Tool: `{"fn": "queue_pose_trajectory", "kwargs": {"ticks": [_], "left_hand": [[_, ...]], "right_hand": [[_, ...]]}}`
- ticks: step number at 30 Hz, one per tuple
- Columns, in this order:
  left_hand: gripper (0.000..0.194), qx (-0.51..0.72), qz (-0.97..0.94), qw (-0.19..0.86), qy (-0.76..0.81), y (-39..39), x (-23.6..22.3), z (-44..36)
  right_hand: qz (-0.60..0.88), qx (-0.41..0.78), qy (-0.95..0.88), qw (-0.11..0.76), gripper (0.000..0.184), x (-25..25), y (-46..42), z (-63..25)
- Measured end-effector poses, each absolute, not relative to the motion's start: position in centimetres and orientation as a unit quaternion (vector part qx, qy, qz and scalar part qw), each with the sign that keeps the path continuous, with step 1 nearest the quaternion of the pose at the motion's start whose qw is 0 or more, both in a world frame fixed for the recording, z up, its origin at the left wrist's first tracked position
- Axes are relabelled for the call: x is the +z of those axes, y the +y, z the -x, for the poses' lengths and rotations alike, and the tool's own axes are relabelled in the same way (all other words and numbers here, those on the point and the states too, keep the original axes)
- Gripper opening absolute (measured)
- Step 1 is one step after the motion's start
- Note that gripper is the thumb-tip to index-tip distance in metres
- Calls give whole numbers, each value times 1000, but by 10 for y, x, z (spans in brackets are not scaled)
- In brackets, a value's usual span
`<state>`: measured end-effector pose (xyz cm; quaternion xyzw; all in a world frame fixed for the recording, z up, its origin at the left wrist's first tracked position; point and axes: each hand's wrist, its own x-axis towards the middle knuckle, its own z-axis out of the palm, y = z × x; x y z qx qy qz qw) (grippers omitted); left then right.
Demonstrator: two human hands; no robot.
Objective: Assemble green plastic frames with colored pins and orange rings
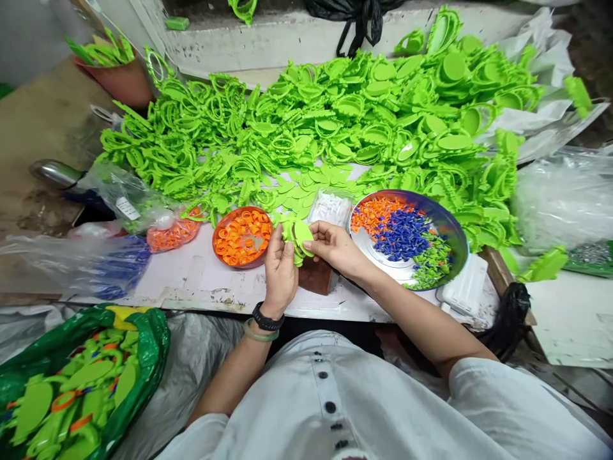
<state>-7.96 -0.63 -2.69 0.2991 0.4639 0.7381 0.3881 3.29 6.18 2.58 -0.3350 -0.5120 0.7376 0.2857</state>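
Over the front of the table, my left hand point(280, 271) is closed around a green plastic toy part point(291, 235). My right hand point(335, 250) pinches a flat green oval disc point(302, 236) against that part, its thumb on the disc's lower edge. Just below both hands stands a small brown block point(316, 277). To the left is a red bowl point(216, 250) of orange rings point(243, 236). On the right sits a round tray point(457, 236) with small orange, blue point(402, 234) and green point(433, 259) pieces.
A big heap of green plastic parts point(354, 115) covers the back of the table. Behind my hands lies a clear box of white pieces point(329, 207). A green bag point(156, 348) of assembled toys stands lower left. Plastic bags point(115, 268) lie left; a white device point(464, 287) sits right.
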Motion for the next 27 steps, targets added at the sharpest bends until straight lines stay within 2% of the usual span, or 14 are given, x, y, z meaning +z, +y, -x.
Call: {"fn": "queue_pose_trajectory", "kwargs": {"ticks": [5, 15, 18, 21, 23, 25, 27], "left_hand": [[62, 740, -302, 378, 467, -6, -23, 76], [51, 693, -348, 322, 543, -17, -28, 82], [51, 690, -345, 306, 558, -18, -26, 82], [51, 698, -324, 301, 563, -16, -28, 81], [52, 707, -298, 321, 555, -13, -31, 79], [56, 718, -258, 365, 533, -9, -35, 76], [61, 733, -220, 403, 502, -5, -38, 74]], "right_hand": [[332, 738, -514, 283, 40, 28, 60, -32], [352, 737, -504, 280, 38, 19, 57, -32], [392, 663, -559, 306, 28, 14, 51, -27], [426, 502, -660, 360, 12, 10, 38, -17], [430, 407, -707, 387, 11, 8, 30, -10], [429, 368, -722, 399, 15, 4, 26, -5], [425, 387, -718, 392, 16, -1, 29, -4]]}}
